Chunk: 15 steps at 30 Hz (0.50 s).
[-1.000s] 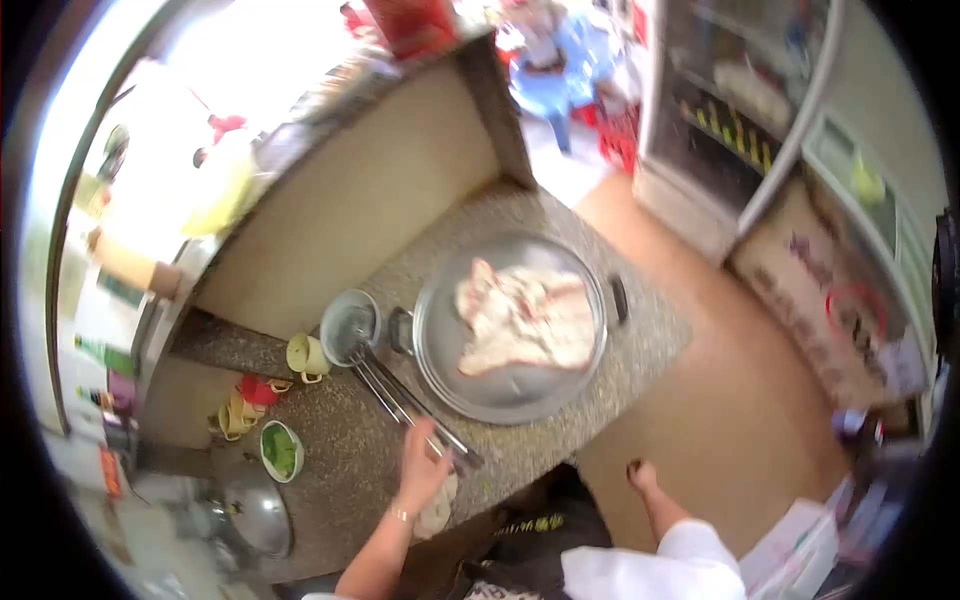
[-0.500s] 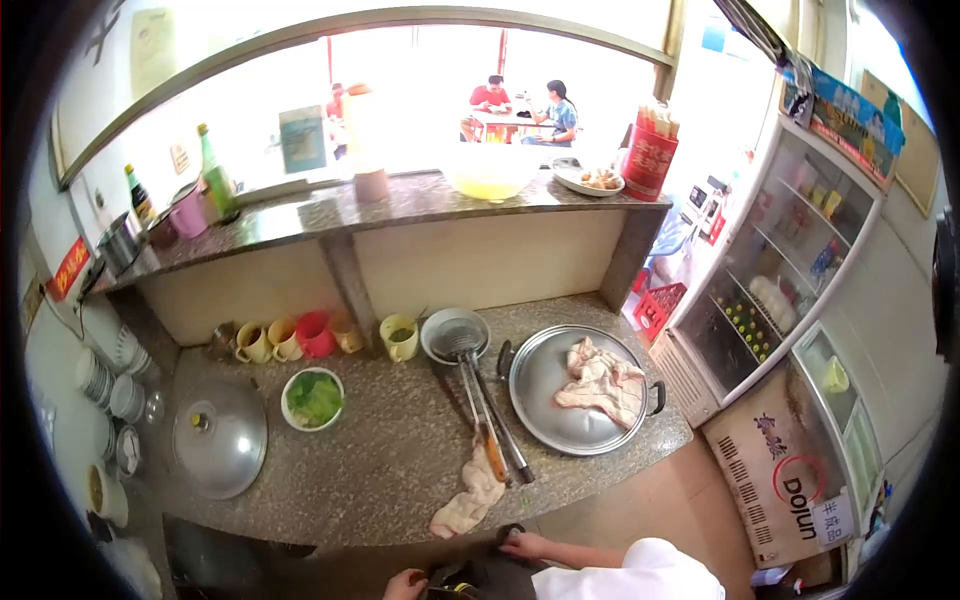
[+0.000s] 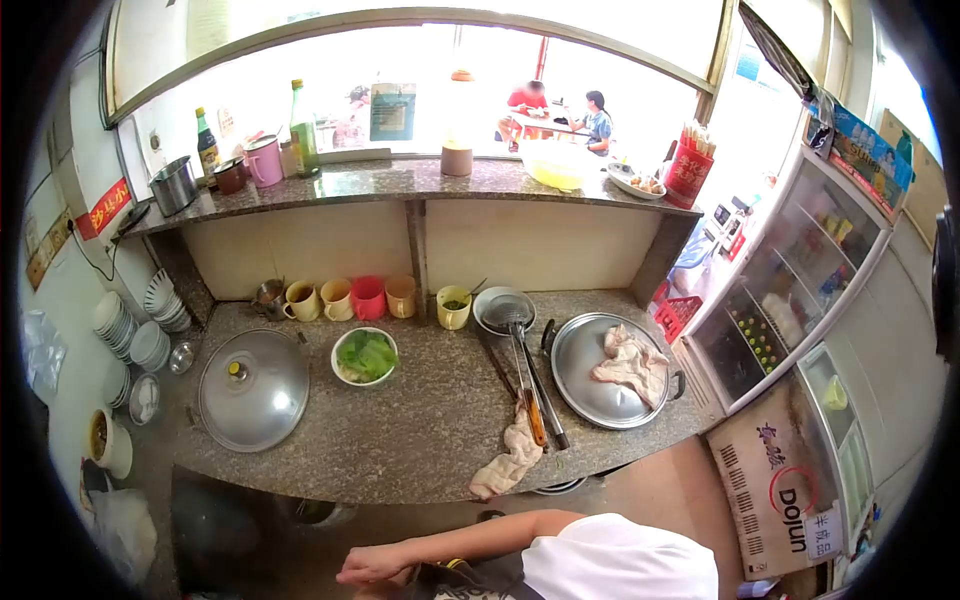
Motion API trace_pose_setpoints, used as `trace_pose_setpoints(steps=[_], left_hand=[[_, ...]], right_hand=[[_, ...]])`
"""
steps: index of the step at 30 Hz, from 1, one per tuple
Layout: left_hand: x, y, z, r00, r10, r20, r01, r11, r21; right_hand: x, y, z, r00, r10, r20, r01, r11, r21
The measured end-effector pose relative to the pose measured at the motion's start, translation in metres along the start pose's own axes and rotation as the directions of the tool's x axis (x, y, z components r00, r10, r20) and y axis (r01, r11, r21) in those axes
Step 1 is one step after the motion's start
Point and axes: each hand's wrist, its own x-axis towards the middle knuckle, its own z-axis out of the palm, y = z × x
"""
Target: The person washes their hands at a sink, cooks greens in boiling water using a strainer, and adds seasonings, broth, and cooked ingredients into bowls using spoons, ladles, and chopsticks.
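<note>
One cloth [image 3: 508,464] beyond the hands [image 3: 369,565]

A narrow, speckled stone shelf [image 3: 360,180] runs below a wide, pale-framed opening [image 3: 430,15]. On it stand a round steel pot [image 3: 174,188], a brown cup [image 3: 230,176], a pink lidded mug [image 3: 265,163], a dark bottle [image 3: 207,148] and a green glass bottle [image 3: 303,142]; farther right are a pale yellow bowl [image 3: 553,167], a white plate [image 3: 622,184] bearing food and a red cylindrical holder [image 3: 688,176] full of thin pale sticks [image 3: 696,133]. Beyond, a person in red [image 3: 528,98] and a person in blue [image 3: 598,126] sit at a table. Under the shelf, a red mug [image 3: 369,299] stands between a yellow mug [image 3: 337,301] and a tan mug [image 3: 401,297]. Stacked white plates [image 3: 114,325] stand at far left. At right rises a white-framed, glass-door fridge [image 3: 775,300], with a brown cardboard carton [image 3: 750,490] marked DOJUN nearby.
</note>
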Motion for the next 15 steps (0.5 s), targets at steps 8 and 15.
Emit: trace_pose_setpoints(steps=[8, 15], left_hand=[[-0.006, 0.003, -0.001, 1.0, -0.008, -0.006, 0.008, 1.0, -0.018], [-0.003, 0.002, 0.002, 1.0, -0.013, -0.001, 0.013, 1.0, -0.017]], right_hand=[[0.004, -0.007, 0.012, 0.997, -0.062, 0.045, 0.064, 0.997, -0.038], [-0.01, -0.017, 0.01, 0.996, -0.075, 0.052, 0.083, 0.98, -0.181]])
